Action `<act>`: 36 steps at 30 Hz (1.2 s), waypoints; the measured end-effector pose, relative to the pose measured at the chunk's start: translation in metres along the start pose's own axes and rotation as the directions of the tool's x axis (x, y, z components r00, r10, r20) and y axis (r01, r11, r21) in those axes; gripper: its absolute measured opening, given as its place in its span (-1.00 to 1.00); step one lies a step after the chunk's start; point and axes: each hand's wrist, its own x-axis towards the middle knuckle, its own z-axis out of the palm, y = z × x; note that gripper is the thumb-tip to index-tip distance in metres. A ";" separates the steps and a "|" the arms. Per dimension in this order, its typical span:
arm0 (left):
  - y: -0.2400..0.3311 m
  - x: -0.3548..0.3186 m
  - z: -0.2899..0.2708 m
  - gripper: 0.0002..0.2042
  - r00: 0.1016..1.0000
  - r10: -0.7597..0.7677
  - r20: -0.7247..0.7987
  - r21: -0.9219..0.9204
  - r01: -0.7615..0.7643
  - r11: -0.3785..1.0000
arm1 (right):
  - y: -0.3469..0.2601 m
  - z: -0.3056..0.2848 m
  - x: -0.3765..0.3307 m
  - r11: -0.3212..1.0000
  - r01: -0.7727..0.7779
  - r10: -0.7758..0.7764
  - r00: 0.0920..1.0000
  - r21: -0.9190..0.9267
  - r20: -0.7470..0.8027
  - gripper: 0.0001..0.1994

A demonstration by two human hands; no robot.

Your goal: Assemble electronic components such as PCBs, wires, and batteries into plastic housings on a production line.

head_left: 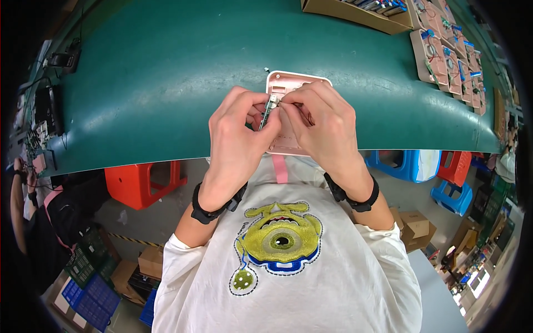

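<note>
Both hands pinched together on a small circuit board, over a pink casing at the near edge of the bench.

From my feed: left hand [236, 141] and right hand [325, 127] meet fingertip to fingertip, each clamped on the small circuit board [268, 109], which stands on edge between them. Directly under the hands lies the pink casing [288, 80], flat on the green mat [166, 72], near its front edge. Black wristbands on both wrists. Far right of the mat: a row of similar pink assemblies [449, 61] with blue parts; a cardboard box [355, 14] sits at the top. Orange stool [144, 180] below the bench, left.
</note>
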 end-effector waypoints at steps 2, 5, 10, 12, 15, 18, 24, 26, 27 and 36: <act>0.000 0.000 0.000 -0.79 1.000 0.022 -0.005 0.020 -0.021 1.000 | 0.000 0.000 0.000 1.000 -0.019 0.018 1.000 0.020 0.019 -0.85; -0.003 -0.002 0.000 -0.78 0.998 0.054 -0.017 0.036 -0.053 0.998 | 0.000 -0.001 0.001 0.997 -0.058 0.054 0.997 0.058 0.057 -0.86; -0.008 -0.002 -0.001 -0.78 0.999 0.046 -0.011 -0.005 -0.046 0.999 | 0.001 -0.003 0.003 0.995 -0.046 0.041 0.997 0.088 0.058 -0.87; -0.009 -0.002 -0.002 -0.78 0.999 0.044 0.004 -0.049 -0.044 0.998 | 0.001 -0.002 0.003 0.994 -0.034 0.030 0.999 0.104 0.041 -0.88; -0.012 -0.002 -0.004 -0.78 0.999 0.032 0.018 -0.093 -0.030 0.995 | -0.001 -0.002 0.004 0.993 -0.057 0.051 0.997 0.100 0.055 -0.89; -0.014 -0.001 -0.004 -0.78 0.999 0.012 0.030 -0.138 -0.008 0.990 | -0.001 0.000 0.005 0.992 -0.067 0.061 0.997 0.103 0.056 -0.89; -0.015 0.001 0.000 -0.78 0.998 0.049 0.029 -0.173 -0.044 0.984 | -0.004 0.000 0.007 0.996 -0.052 0.052 0.999 0.074 0.001 -0.90; -0.014 0.006 0.002 -0.78 0.996 0.085 0.035 -0.193 -0.077 0.978 | -0.005 0.004 0.006 0.998 -0.024 0.025 1.000 0.063 -0.017 -0.91; -0.016 0.006 0.000 -0.78 0.998 0.041 0.045 -0.192 -0.031 0.981 | -0.004 0.005 0.006 0.998 0.004 -0.002 1.000 0.059 -0.031 -0.91; -0.014 0.010 -0.005 -0.81 0.996 -0.026 0.090 -0.202 0.044 0.978 | 0.057 -0.140 0.082 0.885 -0.419 0.410 0.908 -0.205 -0.088 -0.76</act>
